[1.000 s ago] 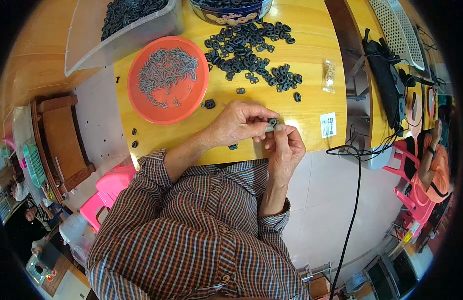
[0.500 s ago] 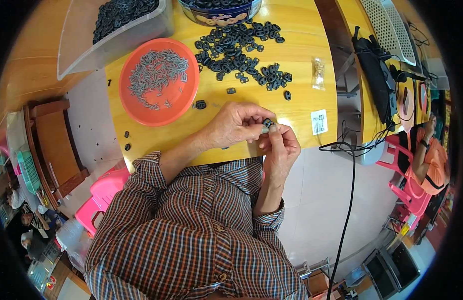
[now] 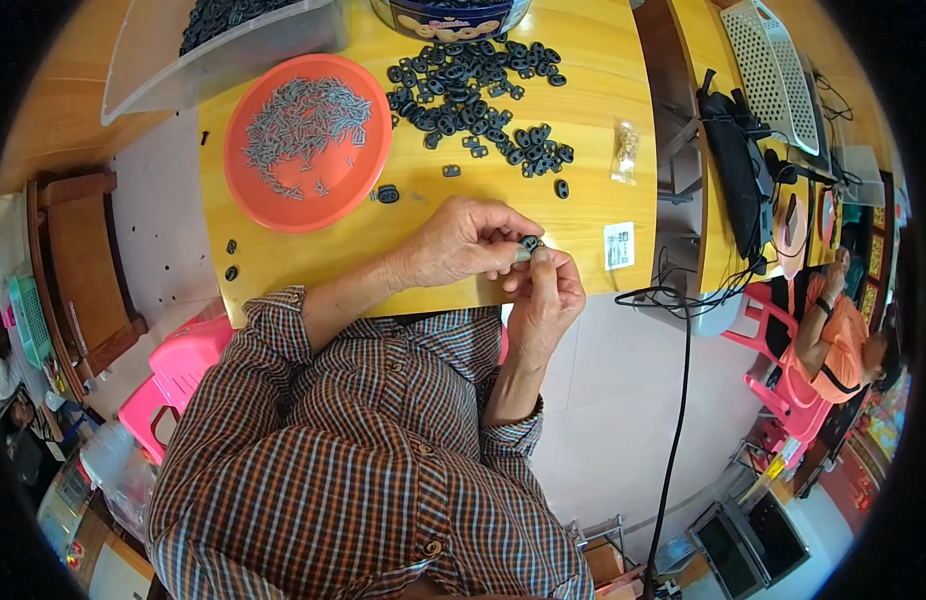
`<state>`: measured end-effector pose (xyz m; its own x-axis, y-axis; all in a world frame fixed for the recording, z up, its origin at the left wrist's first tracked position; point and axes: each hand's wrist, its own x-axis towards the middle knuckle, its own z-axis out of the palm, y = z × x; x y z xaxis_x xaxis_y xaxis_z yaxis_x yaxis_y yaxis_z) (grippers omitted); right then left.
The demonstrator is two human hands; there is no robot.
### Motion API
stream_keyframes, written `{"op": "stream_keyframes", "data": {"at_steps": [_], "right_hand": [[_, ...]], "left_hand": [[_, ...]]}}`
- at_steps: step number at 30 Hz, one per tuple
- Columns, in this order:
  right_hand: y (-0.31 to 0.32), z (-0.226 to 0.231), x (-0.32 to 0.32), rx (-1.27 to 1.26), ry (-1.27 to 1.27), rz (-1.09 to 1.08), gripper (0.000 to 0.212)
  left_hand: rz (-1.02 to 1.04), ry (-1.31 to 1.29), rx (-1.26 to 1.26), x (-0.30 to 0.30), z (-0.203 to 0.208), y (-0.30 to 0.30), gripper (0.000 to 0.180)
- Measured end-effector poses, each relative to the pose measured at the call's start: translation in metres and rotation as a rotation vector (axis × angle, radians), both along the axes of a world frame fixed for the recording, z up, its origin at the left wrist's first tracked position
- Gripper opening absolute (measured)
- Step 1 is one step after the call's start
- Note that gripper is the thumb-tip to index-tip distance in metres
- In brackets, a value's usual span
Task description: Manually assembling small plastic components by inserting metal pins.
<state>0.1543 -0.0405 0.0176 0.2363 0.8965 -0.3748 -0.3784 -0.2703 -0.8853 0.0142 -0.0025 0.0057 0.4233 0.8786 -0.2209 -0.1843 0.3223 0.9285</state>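
Observation:
Both of my hands meet above the near edge of the yellow table. My left hand [image 3: 465,243] pinches a small black two-hole cord lock [image 3: 529,243] between thumb and fingers. From the other side, my right hand [image 3: 546,295] grips the same piece with thumb and forefinger. Its lower part is hidden by the fingertips. Left of the hands is an orange plate [image 3: 313,208] bearing many small grey metal springs [image 3: 301,125]. A loose pile of black cord locks [image 3: 458,95] lies beyond the hands, with a few single ones set apart.
A clear plastic bin [image 3: 233,68] of black parts and a round blue tin [image 3: 453,22] stand at the back. A small clear bag [image 3: 626,152] and a white label [image 3: 619,246] lie at right. A black cable [image 3: 683,400] hangs beside the table. Another person [image 3: 833,335] sits far right.
The view has shifted slightly, so table and plate sit a little further left and up. My hands keep the cord lock pinched between them, with only a slight shift of the fingers.

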Motion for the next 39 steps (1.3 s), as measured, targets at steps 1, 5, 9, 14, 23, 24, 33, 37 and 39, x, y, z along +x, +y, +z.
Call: {"op": "stream_keyframes", "data": {"at_steps": [1,5,9,14,23,24,33,37,39], "right_hand": [[0.0,0.0,0.0,0.008,0.003,-0.006,0.014],[0.0,0.002,-0.002,0.005,-0.01,0.0,0.014],[0.0,0.004,-0.001,-0.018,-0.121,0.026,0.014],[0.0,0.005,-0.002,-0.002,-0.144,0.047,0.014],[-0.001,0.005,-0.001,-0.016,-0.137,0.056,0.017],[0.0,0.006,-0.001,-0.009,-0.13,0.061,0.017],[0.0,0.005,-0.003,0.008,-0.103,0.061,0.017],[0.0,0.005,-0.004,-0.004,-0.121,0.06,0.017],[0.0,0.006,-0.003,-0.009,-0.121,0.073,0.016]], "left_hand": [[0.003,0.019,0.019,0.0,0.0,0.0,0.024],[0.007,0.107,0.106,-0.002,-0.002,0.001,0.024],[0.03,0.131,0.198,-0.003,-0.008,0.001,0.025],[0.052,0.099,0.238,-0.003,-0.01,0.001,0.026],[-0.017,-0.054,0.037,-0.005,-0.007,0.001,0.031],[-0.019,-0.051,0.046,-0.006,-0.006,0.002,0.031],[-0.031,-0.009,0.074,-0.008,-0.005,0.004,0.032],[-0.035,-0.005,0.081,-0.009,-0.01,0.003,0.029],[-0.039,-0.006,0.085,-0.01,-0.01,0.004,0.029]]}}
